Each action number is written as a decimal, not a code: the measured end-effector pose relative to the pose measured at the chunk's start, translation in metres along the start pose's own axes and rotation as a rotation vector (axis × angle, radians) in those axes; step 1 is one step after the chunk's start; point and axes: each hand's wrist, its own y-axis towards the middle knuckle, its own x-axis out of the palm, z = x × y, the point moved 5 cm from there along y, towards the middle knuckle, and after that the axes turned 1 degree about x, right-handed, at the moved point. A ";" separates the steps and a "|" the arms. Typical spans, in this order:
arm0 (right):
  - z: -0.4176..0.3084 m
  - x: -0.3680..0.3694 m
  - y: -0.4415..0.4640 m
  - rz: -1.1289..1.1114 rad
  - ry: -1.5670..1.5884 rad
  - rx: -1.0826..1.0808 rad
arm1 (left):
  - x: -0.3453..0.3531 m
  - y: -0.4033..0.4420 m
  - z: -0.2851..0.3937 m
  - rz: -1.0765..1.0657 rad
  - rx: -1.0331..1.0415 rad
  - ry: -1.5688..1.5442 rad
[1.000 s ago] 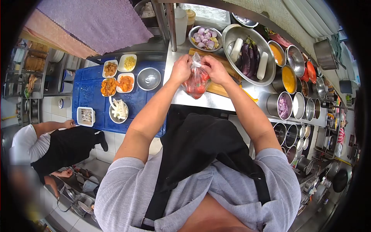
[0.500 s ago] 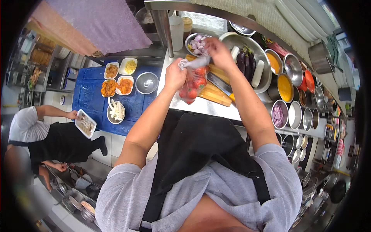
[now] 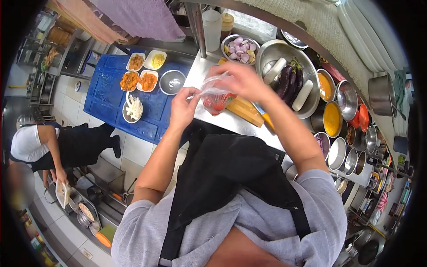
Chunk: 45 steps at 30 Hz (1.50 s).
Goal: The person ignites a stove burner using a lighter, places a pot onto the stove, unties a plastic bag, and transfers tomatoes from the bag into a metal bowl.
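A clear plastic bag [image 3: 208, 92] with red tomatoes [image 3: 216, 104] inside is between my hands, over the counter's front edge. My left hand [image 3: 182, 110] pinches the left side of its mouth between thumb and fingers. My right hand [image 3: 242, 82], somewhat blurred, curls over the right side of the mouth with the film in its fingers. Behind the bag lies a wooden cutting board [image 3: 245, 111], partly covered by my right hand. A knife with a yellow handle [image 3: 268, 122] rests at the board's right end, its blade mostly hidden under my forearm.
Behind stands a bowl of peeled shallots [image 3: 241, 50]. To the right is a large metal bowl [image 3: 266, 49] with eggplants [image 3: 288, 82] and white radishes. A blue table [image 3: 104, 95] at left carries food bowls. A co-worker [image 3: 58, 147] stands at far left.
My left hand has moved left and down, and my right hand down, over the bag's mouth. The bag sits lower and its neck is spread. The co-worker's tray has moved away from the blue table.
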 end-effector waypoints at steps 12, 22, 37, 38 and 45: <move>-0.019 -0.039 -0.039 -0.596 0.066 0.222 | -0.016 0.087 0.008 -0.198 -0.112 0.030; 0.367 -0.234 -0.055 -0.586 -1.527 0.609 | -0.014 0.082 0.107 0.018 0.703 0.486; 0.251 -0.296 -0.074 0.883 -0.717 0.629 | 0.018 0.037 0.049 -0.913 0.707 0.439; 0.229 -0.292 -0.078 0.894 -0.652 0.573 | 0.020 0.046 0.035 -0.986 0.526 0.491; 0.028 -0.148 -0.165 0.910 -0.250 0.584 | -0.011 0.078 0.022 -0.348 0.153 0.197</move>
